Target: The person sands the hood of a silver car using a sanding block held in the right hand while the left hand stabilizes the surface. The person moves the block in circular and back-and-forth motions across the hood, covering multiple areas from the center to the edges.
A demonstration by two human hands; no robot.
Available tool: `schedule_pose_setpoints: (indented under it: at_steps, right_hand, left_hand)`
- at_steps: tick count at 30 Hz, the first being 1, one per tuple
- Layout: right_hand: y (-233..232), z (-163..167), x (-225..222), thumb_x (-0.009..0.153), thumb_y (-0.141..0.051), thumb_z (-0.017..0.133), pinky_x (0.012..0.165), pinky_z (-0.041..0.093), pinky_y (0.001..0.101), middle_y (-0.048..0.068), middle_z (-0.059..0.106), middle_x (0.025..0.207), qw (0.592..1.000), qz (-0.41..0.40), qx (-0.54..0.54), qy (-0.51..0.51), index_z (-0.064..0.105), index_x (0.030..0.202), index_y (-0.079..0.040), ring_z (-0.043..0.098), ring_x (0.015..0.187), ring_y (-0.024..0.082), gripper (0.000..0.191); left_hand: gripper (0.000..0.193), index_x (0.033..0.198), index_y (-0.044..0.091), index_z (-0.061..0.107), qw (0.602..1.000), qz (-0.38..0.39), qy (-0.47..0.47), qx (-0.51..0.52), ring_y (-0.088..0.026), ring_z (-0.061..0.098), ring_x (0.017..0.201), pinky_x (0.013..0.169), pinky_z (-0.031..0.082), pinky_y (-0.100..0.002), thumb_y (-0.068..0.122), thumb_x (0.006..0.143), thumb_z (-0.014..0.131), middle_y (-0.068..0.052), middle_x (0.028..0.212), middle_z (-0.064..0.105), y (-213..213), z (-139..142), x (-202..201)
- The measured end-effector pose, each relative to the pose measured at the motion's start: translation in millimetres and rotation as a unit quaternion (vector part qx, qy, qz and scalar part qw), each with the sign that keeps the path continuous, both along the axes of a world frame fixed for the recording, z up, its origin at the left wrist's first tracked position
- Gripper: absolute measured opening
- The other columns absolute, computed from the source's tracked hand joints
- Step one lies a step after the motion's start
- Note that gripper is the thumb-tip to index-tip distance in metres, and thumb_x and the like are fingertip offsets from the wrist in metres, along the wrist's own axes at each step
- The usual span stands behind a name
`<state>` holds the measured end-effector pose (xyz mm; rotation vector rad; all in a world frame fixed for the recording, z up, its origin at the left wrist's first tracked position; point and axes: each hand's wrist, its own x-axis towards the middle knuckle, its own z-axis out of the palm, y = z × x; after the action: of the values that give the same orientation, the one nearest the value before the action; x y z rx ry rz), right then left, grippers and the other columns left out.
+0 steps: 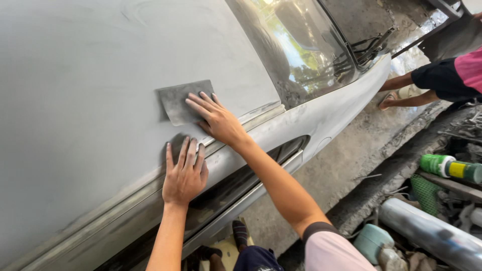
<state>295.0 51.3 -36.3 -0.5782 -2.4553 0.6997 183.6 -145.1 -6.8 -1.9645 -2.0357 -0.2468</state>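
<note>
Head view looks down on a car roof, a wide panel of dull grey primer that fills the left and middle of the frame and runs down to a rounded edge above the side window opening. Next in size, the dusty windscreen slopes away at the upper right, with the black wiper arms lying at its base. Beyond the car, a concrete floor stretches to the right, where another person's legs and sandalled foot stand near the front wing. At the right edge, clutter is heaped together: a silver metal pipe, a green and yellow spray can lying on its side, and a pale green tub. On the roof, the right hand lies flat with fingers spread and extended, pressing the lower right corner of a grey sheet of sandpaper against the panel, not closed around it. The left hand rests just below it, open, palm down, fingers together on the bare primer near the roof edge, gripping nothing, close beneath the sandpaper but not touching it.
</note>
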Motion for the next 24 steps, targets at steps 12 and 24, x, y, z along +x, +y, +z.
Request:
schedule_pose_setpoints:
  at_steps: [12, 24]
  right_hand:
    - [-6, 42, 14, 0.084, -0.013, 0.076, 0.122, 0.038, 0.047, 0.009, 0.045, 0.16, 0.993, -0.027, -0.027, 0.111, 0.075, 0.122, -0.023, 0.037, 0.153, 0.037, 0.039]
    - [49, 2, 39, 0.104, -0.01, 0.04, 0.125, 0.027, 0.0461, 0.029, 0.033, 0.16, 0.898, -0.429, -0.062, 0.076, 0.037, 0.149, 0.012, 0.024, 0.154, 0.043, 0.051]
  left_hand:
    - [0.081, 0.158, 0.007, 0.04, 0.996, 0.044, -0.075, 0.029, -0.039, 0.038, 0.145, 0.12, 0.028, -0.056, 0.025, 0.083, 0.066, -0.022, 0.156, 0.039, 61, 44, 3]
    - [0.063, 0.146, 0.017, 0.051, 0.979, -0.162, 0.065, -0.103, -0.04, 0.034, 0.146, 0.114, 0.021, -0.068, 0.022, 0.083, 0.058, -0.006, 0.162, 0.041, 170, -3, -24]
